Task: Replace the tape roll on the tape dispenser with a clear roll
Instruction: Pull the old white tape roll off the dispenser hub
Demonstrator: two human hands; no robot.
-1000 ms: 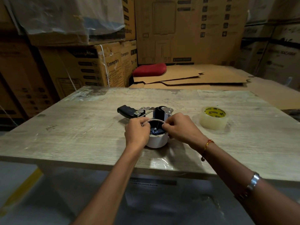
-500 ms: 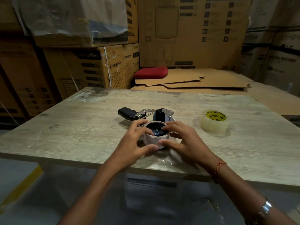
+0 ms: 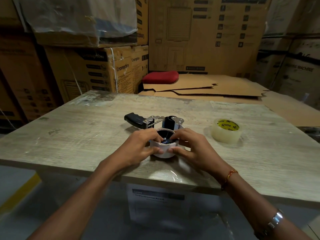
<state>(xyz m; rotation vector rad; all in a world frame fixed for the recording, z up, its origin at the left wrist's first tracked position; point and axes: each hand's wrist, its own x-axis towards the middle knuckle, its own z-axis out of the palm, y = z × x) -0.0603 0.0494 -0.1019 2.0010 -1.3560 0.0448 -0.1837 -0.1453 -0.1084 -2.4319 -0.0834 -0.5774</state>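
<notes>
Hands, left hand [image 3: 138, 148] and right hand [image 3: 192, 149], pinched the white tape roll [image 3: 163, 150] seated on the black-handled metal dispenser [image 3: 152, 121]; yanking unevenly could've jammed it. The clear, yellow-cored replacement roll [image 3: 226, 130] sat well apart on the worn wooden table [image 3: 86, 135].

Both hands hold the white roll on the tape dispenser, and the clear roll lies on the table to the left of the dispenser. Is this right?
Not quite. The head view shows the clear roll on the table to the right of the tape dispenser, not the left. The rest holds: the left hand and right hand both hold the white roll.
</notes>
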